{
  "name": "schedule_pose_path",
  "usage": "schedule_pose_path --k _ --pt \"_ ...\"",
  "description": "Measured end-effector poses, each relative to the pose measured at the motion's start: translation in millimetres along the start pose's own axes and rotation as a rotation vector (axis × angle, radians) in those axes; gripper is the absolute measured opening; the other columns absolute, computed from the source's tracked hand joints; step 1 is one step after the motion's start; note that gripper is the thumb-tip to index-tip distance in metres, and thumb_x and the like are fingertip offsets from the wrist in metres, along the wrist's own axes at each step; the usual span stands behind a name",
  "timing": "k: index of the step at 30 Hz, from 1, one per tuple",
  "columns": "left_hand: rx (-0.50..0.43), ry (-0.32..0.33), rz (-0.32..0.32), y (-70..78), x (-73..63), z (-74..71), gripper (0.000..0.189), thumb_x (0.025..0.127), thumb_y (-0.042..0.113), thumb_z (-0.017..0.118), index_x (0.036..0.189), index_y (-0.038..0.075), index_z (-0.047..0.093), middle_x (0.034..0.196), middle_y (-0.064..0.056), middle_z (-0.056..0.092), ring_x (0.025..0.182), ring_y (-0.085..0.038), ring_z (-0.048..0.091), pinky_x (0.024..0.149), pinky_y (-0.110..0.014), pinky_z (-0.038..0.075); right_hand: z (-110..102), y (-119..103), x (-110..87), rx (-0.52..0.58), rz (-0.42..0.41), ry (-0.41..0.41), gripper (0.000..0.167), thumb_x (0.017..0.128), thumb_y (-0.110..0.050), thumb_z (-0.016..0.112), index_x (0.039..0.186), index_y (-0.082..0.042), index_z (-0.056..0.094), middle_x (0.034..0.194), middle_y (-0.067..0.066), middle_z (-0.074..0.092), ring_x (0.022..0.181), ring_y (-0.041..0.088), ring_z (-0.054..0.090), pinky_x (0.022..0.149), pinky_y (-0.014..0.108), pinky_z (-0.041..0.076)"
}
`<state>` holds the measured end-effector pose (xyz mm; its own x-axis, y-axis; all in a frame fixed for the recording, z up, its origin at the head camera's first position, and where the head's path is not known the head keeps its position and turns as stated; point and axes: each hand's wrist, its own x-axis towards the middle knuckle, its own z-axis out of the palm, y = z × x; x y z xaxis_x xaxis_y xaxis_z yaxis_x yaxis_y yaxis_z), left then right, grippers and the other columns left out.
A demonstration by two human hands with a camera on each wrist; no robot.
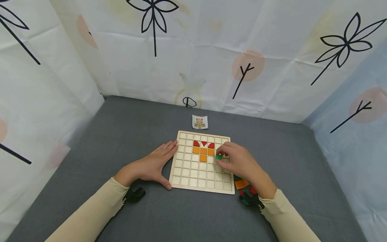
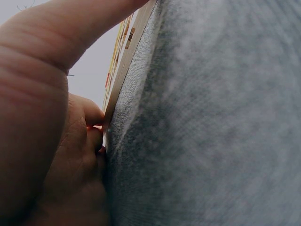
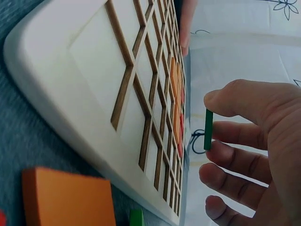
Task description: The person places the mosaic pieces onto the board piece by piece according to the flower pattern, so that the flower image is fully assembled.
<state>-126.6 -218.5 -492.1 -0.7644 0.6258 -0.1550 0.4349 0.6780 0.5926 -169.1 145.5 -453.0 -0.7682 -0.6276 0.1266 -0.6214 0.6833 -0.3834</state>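
Note:
A wooden grid board (image 1: 193,182) lies on the grey table. In its upper rows sit several orange square tiles (image 1: 203,158), with two red curved tiles (image 1: 211,145) and a red triangle tile (image 1: 204,143) above them. My left hand (image 1: 151,166) rests along the board's left side, fingertips at the edge and thumb by the near left corner. Over the board's right part, my right hand (image 1: 242,163) pinches a thin green tile (image 3: 208,129) between thumb and fingertips. In the right wrist view the tile stands on edge, apart from the grid.
Loose orange tiles (image 1: 241,184), red tiles (image 1: 252,190) and green pieces lie right of the board, partly under my right wrist. A small pattern card (image 1: 200,126) lies beyond the board's far edge. Patterned white cloth (image 1: 205,77) hangs behind the table.

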Motion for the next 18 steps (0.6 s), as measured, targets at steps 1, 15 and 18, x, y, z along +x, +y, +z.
schedule_pose_path --k 1,15,18 --pt "0.0 0.001 0.0 -0.1 -0.1 0.1 0.149 0.072 0.067 0.095 0.173 -0.001 0.008 0.181 -0.015 -0.002 0.166 -0.035 -0.001 0.132 -0.056 0.007 1 -1 1.2 -0.002 0.0 -0.002 0.019 0.092 -0.021 0.089 0.106 -0.014 0.078 0.104 -0.003 0.069 0.091 0.018 0.065 0.079 0.039 0.059" --pt "0.007 -0.005 -0.007 1.7 0.4 -0.4 0.15 0.072 0.068 0.095 0.173 0.0 0.008 0.181 -0.014 -0.003 0.166 -0.034 -0.001 0.133 -0.055 0.007 15 -5 14.6 -0.08 -0.042 -0.042 0.018 0.092 -0.023 0.087 0.103 -0.012 0.078 0.098 -0.003 0.067 0.087 0.016 0.061 0.077 0.038 0.058" --pt "0.005 -0.005 -0.007 2.2 -0.2 -0.8 0.15 0.072 0.068 0.095 0.173 0.0 0.008 0.181 -0.014 -0.003 0.166 -0.034 -0.001 0.133 -0.055 0.007 18 -5 15.1 -0.082 -0.049 -0.045 0.019 0.091 -0.024 0.087 0.104 -0.013 0.079 0.1 -0.002 0.068 0.089 0.016 0.063 0.079 0.039 0.059"
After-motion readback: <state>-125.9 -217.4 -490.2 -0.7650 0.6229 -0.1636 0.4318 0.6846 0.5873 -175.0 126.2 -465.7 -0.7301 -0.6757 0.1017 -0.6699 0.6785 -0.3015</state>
